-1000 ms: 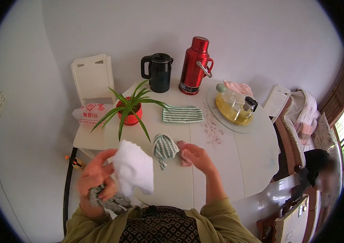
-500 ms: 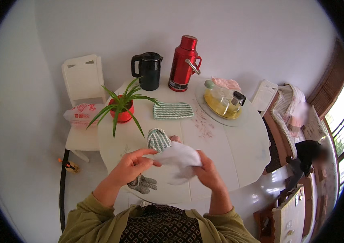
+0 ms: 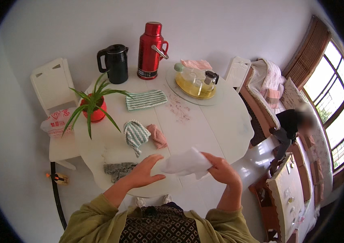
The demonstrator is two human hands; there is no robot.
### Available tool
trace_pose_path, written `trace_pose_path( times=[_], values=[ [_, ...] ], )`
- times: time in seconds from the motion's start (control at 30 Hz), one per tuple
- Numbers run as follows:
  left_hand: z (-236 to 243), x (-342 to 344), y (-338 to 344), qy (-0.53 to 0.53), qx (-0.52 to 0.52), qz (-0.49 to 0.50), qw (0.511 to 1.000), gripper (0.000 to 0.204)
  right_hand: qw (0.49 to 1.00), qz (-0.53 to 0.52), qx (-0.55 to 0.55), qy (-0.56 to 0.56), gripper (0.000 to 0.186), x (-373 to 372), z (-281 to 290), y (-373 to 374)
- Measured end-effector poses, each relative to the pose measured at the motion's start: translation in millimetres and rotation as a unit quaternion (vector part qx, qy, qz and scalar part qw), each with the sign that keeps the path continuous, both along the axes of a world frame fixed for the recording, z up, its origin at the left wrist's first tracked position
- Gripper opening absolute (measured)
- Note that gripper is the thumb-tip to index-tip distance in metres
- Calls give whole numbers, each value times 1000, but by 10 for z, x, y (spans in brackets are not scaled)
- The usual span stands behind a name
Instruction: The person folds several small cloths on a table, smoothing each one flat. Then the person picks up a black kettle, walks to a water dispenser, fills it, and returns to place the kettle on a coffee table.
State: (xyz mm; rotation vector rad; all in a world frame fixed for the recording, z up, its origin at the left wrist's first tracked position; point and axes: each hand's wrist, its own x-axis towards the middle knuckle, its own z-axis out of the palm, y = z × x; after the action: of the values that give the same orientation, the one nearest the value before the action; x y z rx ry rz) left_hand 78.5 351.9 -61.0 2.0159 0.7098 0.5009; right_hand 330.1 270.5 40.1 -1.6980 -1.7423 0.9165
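My right hand [image 3: 225, 170] grips one end of a thin white piece [image 3: 187, 163], which looks like cloth, and holds it over the table's near edge. Just left of it, my left hand [image 3: 144, 173] is open, thumb and fingers apart, with nothing in it. Beneath my left wrist lies a crumpled grey knitted glove [image 3: 119, 170], partly hidden. Farther in on the table are a bunched green-and-white striped knitted piece [image 3: 136, 135] and, touching or close beside it, a small pink knitted piece [image 3: 157, 136].
On the white table [image 3: 214, 133] stand a potted plant [image 3: 95, 109], a black kettle [image 3: 116, 65], a red thermos [image 3: 151, 52] and a yellow tray [image 3: 192, 91] with glassware. A flat striped cloth [image 3: 146, 100] lies mid-table. Rightward, a person [image 3: 287, 127] sits by a sofa.
My left hand has come away from the white cloth, and its fingers have spread. The right hand has shifted right with the cloth. The view has turned, uncovering the pink piece.
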Motion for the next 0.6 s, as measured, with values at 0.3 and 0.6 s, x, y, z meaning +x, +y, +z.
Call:
trace_pose_path(
  times=[0.3, 0.6],
  values=[
    [-196, 747, -83, -89, -245, -121, 958, 58, 986, 162, 17, -29, 40, 94, 49, 38],
    [-28, 963, -37, -105, -165, -19, 981, 34, 984, 145, -76, -64, 37, 761, -596, -59]
  ],
)
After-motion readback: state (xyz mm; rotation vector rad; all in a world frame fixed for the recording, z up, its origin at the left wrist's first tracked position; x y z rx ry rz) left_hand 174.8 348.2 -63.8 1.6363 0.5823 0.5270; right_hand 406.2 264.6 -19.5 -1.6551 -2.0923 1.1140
